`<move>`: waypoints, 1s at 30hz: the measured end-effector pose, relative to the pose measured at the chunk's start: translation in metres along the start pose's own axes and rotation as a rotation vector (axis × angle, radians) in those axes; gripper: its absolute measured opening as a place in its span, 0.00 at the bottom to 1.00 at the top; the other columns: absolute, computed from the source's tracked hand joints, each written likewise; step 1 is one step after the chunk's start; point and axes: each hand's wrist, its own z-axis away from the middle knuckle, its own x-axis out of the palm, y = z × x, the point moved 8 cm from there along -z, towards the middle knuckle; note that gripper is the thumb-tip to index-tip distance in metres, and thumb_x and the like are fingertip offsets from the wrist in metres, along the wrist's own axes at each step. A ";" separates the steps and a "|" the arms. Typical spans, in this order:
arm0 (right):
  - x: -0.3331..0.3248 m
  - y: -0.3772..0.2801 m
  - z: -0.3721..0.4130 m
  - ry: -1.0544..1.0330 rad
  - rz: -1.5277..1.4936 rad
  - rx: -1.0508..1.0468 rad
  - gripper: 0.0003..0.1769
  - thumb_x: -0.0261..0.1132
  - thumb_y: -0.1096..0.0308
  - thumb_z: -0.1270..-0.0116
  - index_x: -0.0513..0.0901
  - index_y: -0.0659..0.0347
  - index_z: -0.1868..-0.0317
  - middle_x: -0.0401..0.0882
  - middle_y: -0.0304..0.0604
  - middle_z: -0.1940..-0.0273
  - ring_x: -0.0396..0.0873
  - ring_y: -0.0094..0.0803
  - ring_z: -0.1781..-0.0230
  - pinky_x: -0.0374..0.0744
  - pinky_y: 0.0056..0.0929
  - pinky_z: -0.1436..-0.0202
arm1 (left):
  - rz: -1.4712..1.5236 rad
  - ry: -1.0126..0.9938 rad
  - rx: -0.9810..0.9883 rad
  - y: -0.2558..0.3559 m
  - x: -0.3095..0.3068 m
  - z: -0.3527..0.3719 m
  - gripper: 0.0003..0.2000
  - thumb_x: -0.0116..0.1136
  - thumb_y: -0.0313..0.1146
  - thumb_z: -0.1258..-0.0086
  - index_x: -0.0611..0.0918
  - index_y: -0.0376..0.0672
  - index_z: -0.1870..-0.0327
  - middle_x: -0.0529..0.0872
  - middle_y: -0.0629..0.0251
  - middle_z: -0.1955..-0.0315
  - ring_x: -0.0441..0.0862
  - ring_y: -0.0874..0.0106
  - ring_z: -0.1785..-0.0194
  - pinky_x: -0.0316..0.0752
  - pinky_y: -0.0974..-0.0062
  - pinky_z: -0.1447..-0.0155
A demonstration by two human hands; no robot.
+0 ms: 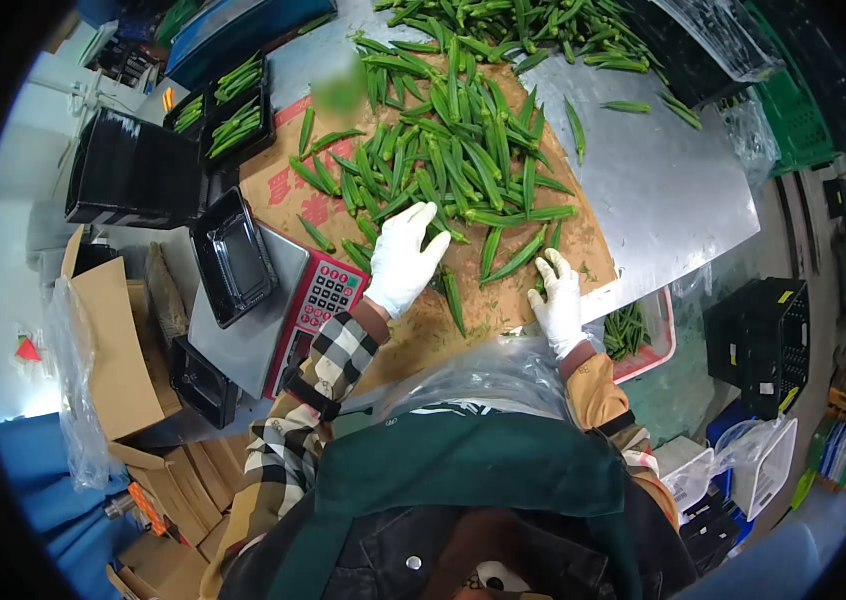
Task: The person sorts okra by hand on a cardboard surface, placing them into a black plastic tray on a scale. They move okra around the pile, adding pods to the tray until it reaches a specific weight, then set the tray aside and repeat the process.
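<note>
A heap of green okra pods (453, 150) lies spread over a brown cardboard sheet (278, 185) on a metal table (673, 190). My left hand (405, 260), in a white glove, reaches over the near edge of the heap, fingers extended, resting on a few pods. My right hand (558, 298), also gloved, lies flat on the cardboard near a long pod (515, 260). Neither hand visibly grips a pod. An empty black plastic tray (233, 257) sits on a scale (288, 310) with a red keypad, left of my left hand.
Black trays filled with okra (228, 110) stand at the far left, beside a stack of black trays (128, 170). A pink crate with okra (643, 335) sits under the table's right edge. Black crates (763, 340) and cardboard boxes (118, 350) surround the table.
</note>
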 end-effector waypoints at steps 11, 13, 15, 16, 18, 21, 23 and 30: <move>0.005 -0.059 -0.123 0.125 -0.099 -0.110 0.26 0.71 0.61 0.36 0.82 0.61 0.38 0.83 0.52 0.40 0.79 0.49 0.41 0.75 0.45 0.35 | -0.379 -0.205 0.228 0.045 0.056 -0.028 0.34 0.69 0.44 0.38 0.75 0.50 0.28 0.60 0.40 0.22 0.59 0.39 0.22 0.55 0.42 0.21; 0.019 -0.062 -0.143 0.030 -0.062 0.000 0.29 0.73 0.64 0.37 0.81 0.63 0.36 0.83 0.54 0.41 0.80 0.52 0.40 0.77 0.43 0.33 | -0.423 -0.253 0.309 0.056 0.064 -0.007 0.34 0.70 0.43 0.39 0.76 0.43 0.30 0.62 0.44 0.23 0.58 0.41 0.21 0.53 0.38 0.21; 0.033 -0.053 -0.148 -0.082 -0.147 0.147 0.32 0.72 0.64 0.35 0.76 0.60 0.31 0.83 0.57 0.41 0.82 0.53 0.42 0.79 0.45 0.37 | -0.375 -0.279 0.322 0.059 0.071 0.016 0.34 0.70 0.43 0.39 0.76 0.43 0.30 0.63 0.46 0.23 0.58 0.40 0.21 0.52 0.37 0.22; 0.034 -0.053 -0.148 -0.091 -0.185 0.142 0.31 0.71 0.65 0.34 0.76 0.60 0.31 0.83 0.58 0.42 0.82 0.53 0.41 0.79 0.45 0.37 | -0.355 -0.297 0.322 0.064 0.068 0.025 0.33 0.69 0.43 0.39 0.76 0.43 0.30 0.64 0.47 0.24 0.58 0.39 0.21 0.52 0.36 0.22; 0.036 -0.048 -0.140 -0.133 -0.241 0.111 0.30 0.70 0.66 0.33 0.76 0.60 0.31 0.83 0.59 0.41 0.82 0.53 0.40 0.79 0.43 0.36 | -0.287 -0.361 0.307 0.068 0.063 0.043 0.33 0.69 0.43 0.38 0.77 0.43 0.31 0.64 0.49 0.23 0.58 0.40 0.21 0.52 0.36 0.22; 0.032 -0.042 -0.110 -0.178 -0.311 -0.087 0.26 0.67 0.69 0.31 0.78 0.64 0.33 0.82 0.56 0.38 0.79 0.51 0.36 0.75 0.39 0.31 | -0.149 -0.398 0.290 0.064 0.055 0.063 0.30 0.69 0.43 0.35 0.78 0.44 0.32 0.66 0.53 0.23 0.58 0.43 0.20 0.52 0.36 0.21; 0.024 -0.039 -0.084 -0.199 -0.340 -0.100 0.24 0.66 0.71 0.31 0.80 0.63 0.35 0.83 0.54 0.38 0.79 0.50 0.36 0.74 0.38 0.31 | -0.075 -0.421 0.271 0.054 0.051 0.069 0.28 0.67 0.42 0.32 0.78 0.46 0.31 0.68 0.57 0.23 0.57 0.45 0.19 0.51 0.37 0.20; -0.015 0.035 -0.023 -0.267 -0.699 0.261 0.23 0.62 0.82 0.34 0.79 0.64 0.38 0.85 0.46 0.43 0.83 0.34 0.45 0.79 0.32 0.37 | 0.208 -0.345 0.124 0.031 0.023 0.074 0.14 0.65 0.36 0.26 0.89 0.49 0.43 0.85 0.68 0.36 0.65 0.56 0.20 0.56 0.50 0.18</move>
